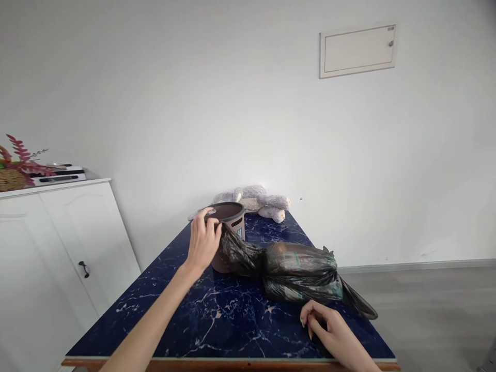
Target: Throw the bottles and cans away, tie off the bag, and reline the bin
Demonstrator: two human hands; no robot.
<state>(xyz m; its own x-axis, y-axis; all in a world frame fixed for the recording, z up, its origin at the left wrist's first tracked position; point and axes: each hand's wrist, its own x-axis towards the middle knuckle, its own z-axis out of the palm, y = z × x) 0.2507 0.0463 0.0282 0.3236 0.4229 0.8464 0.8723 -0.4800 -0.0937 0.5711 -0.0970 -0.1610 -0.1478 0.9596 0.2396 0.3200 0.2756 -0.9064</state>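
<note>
A grey-brown trash can (239,229) with a dark rim and a slot handle stands on the table. My left hand (203,240) is in front of its rim, fingers closed on the gathered end of a black plastic bag (302,266). From there the bag runs right, narrows at a twist, then bulges around something bulky inside, whose green and pale patches show faintly through the film. A loose tail of it trails off to the right. Close to the bag's near side, my right hand (325,328) lies on the tabletop, fingers loosely curled with nothing visible in them.
The dark blue marbled table (217,320) has a wooden front edge. A grey plush toy (256,201) lies at its far end against the wall. To the left stands a white cabinet (70,248) topped by a wicker basket (11,180) with pink leaves.
</note>
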